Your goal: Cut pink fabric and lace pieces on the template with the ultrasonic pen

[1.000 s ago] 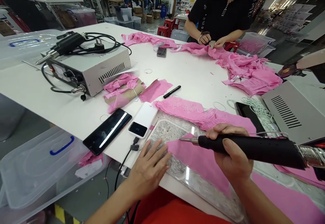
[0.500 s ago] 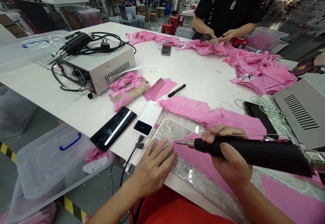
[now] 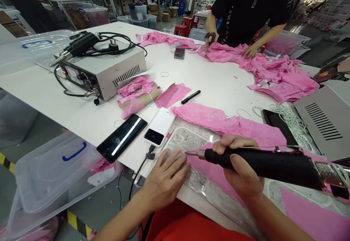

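My right hand [image 3: 243, 175] is wrapped round a black handpiece [image 3: 268, 164] with a narrow metal tip, shaped like an ultrasonic tool. Its tip touches or hovers just over the left corner of a pink fabric piece [image 3: 207, 166]; I cannot tell which. My left hand [image 3: 166, 179] lies flat, fingers stretched, beside that corner. Its fingertips reach the fabric's edge. Under the fabric is a clear-covered, grey speckled board [image 3: 184, 139]. A pink lace strip [image 3: 202, 117] lies just beyond the board.
To the left are a phone [image 3: 122, 138], a white power bank [image 3: 160, 126] with a cable, and a grey control box [image 3: 117, 71] carrying a second handpiece. A black marker [image 3: 190, 97] lies mid-table. Across it, a co-worker handles pink garments [image 3: 273, 66] with scissors [image 3: 209, 42].
The handpiece and my right hand have shifted slightly left, the tip staying near the fabric corner. My left hand keeps its place. The co-worker's hands have moved apart along the garments.
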Available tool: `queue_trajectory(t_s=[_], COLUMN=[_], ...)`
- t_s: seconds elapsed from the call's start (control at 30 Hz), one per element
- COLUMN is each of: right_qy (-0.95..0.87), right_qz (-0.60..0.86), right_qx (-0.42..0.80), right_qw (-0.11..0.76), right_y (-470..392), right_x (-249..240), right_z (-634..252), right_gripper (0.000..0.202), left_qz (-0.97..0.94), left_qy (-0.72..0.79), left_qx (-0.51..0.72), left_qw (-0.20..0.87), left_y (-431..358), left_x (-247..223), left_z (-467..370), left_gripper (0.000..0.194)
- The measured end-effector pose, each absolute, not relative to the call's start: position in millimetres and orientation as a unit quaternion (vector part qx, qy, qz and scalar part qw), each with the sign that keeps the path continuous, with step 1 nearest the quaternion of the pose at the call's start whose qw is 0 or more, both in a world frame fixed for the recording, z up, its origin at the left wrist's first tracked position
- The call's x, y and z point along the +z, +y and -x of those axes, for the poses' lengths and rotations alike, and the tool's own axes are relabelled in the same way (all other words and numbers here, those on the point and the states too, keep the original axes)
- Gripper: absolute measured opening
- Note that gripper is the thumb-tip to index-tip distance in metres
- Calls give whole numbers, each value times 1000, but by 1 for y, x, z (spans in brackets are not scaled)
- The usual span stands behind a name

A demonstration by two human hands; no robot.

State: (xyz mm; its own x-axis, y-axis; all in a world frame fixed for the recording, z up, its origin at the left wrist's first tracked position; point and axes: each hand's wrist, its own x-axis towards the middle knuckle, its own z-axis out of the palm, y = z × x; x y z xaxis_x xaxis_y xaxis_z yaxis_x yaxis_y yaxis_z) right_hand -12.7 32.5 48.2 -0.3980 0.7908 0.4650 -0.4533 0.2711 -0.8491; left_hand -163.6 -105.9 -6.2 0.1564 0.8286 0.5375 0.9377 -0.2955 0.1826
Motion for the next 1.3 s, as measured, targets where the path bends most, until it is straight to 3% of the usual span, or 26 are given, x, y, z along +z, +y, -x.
queue_trajectory(t_s=[0.2, 0.6, 1.3], right_qy=[-592, -492, -516], right_qz=[158, 266, 238], right_qx=[580, 484, 507], right_qw=[537, 673, 648], right_y=[34, 73, 71], right_x=[50, 52, 45], right_z=[12, -63, -53], right_gripper=[10, 9, 10], left_qz=[753, 794, 764], left_qy=[-582, -537, -572], left_qx=[-291, -269, -293], left_qw=[96, 94, 62], left_y=[-106, -76, -77], left_x=[-7, -6, -4], left_z=[165, 166, 160], left_gripper=[34, 35, 34])
